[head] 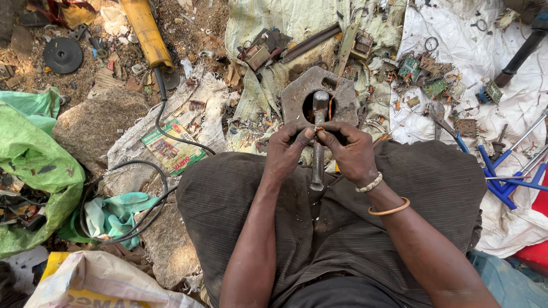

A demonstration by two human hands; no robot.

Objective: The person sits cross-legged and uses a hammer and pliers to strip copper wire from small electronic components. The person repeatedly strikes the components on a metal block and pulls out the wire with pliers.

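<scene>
Hands meet over the lap: the left hand (287, 149) and the right hand (351, 153) pinch a tiny copper-coloured piece (319, 129) between thumbs and fingertips, both closed on it, just above the handle of a hammer (318, 140). The hammer lies lengthwise between the knees, its metal head resting on a heavy, rusty metal block (297, 94) with a dark hole in it. The right wrist carries a pale beaded bracelet (370, 183) and a thin orange bangle (390, 209).

Beyond the block, on worn sacking, lie small green circuit boards (425, 77) and loose electronic scraps. Blue-handled tools (505, 177) lie on a white cloth (485, 51) to the right, near the knee.

To the left of the knee, a flat rectangular printed card (171, 149), green with a red and white band, lies tilted on pale sacking, crossed at its edge by a black cable (162, 108). The cable runs up to a yellow cylinder-shaped tool (147, 31). A dark round disc (63, 55) sits on the dirt at upper left. A large green bag (34, 159) fills the left edge, a teal cloth (117, 214) beside it. At the bottom left, a white sack (97, 279) shows yellow panels with red lettering.
</scene>
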